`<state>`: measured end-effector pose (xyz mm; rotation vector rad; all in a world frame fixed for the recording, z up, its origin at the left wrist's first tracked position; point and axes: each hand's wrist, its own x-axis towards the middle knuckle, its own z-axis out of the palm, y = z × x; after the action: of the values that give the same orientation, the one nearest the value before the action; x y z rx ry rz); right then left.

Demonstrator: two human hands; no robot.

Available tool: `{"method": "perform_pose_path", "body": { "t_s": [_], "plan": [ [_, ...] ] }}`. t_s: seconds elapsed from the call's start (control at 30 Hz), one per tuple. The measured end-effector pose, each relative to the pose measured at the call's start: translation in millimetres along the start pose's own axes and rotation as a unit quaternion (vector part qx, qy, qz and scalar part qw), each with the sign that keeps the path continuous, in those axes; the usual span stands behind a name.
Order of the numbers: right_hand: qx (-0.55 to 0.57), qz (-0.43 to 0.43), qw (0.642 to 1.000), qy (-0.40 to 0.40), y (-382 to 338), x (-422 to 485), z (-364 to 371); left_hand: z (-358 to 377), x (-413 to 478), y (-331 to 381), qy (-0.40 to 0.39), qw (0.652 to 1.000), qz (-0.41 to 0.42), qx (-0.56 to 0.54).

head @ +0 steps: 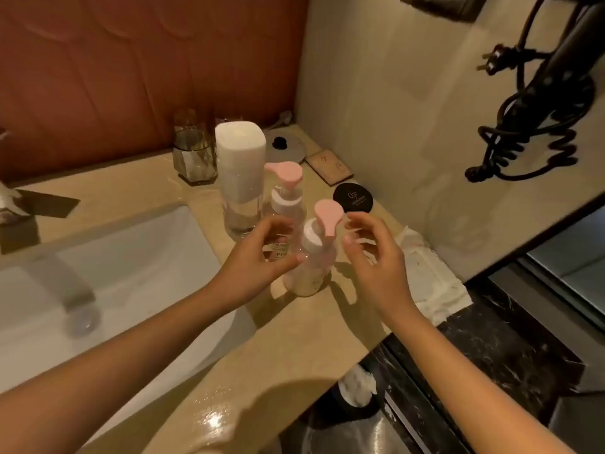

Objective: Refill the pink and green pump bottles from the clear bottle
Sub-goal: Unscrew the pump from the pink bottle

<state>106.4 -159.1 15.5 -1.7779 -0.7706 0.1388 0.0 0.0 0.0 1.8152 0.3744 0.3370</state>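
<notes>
Two pump bottles with pink pump heads stand on the beige counter (183, 342). The front pump bottle (311, 267) holds a little pale liquid. The rear pump bottle (285, 204) stands behind it, with a label on its clear body. A tall clear bottle (241, 178) with a white cap stands to their left, upright. My left hand (258, 260) curves in a loose C in front of the rear bottle, thumb tip touching the front bottle's side. My right hand (373, 257) hovers just right of the front bottle, fingers spread, gripping nothing. I see no green pump head.
A white sink basin (98, 273) lies to the left. Behind the bottles are a glass jar (194, 155), a round grey lid (284, 147), a flat compact (329, 167) and a black round case (353, 197). A white packet (429, 280) lies at right; a hair dryer (550, 103) hangs on the wall.
</notes>
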Motion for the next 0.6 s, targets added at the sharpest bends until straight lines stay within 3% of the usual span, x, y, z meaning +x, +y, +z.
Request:
{"method": "perform_pose_path", "body": {
  "t_s": [0.17, 0.6],
  "plan": [
    [-0.025, -0.047, 0.995, -0.084, 15, 8, 16, 10, 6, -25, 0.007, 0.997, 0.074, 0.036],
    [-0.066, -0.142, 0.987, -0.044, 12, -46, 22, 27, -46, -46, 0.044, 0.985, 0.153, 0.068]
  ]
}}
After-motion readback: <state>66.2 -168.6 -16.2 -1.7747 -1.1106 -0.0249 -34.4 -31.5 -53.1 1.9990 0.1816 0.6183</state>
